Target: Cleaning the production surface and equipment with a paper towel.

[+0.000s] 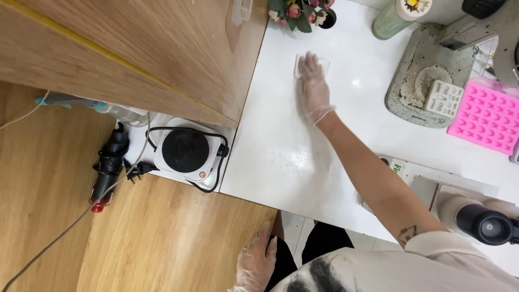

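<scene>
A thin, clear plastic glove is worn on the right hand (313,89), pressed on a white cloth (308,64). The table (281,157) is seen as white, smooth and glossy. Right, a pink mould (486,116) looks rubbery and matt. The floor (162,238) is grained wood.

White table (281,157), pink mould (486,116)
A black-topped white hotplate (186,151) is seen, with pink flowers (300,11) and a pale green cylinder (392,19).

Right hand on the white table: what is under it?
A white cloth-like pad shows past the fingers of the gloved right hand. The hand covers most of it, so its full shape is hidden.
</scene>
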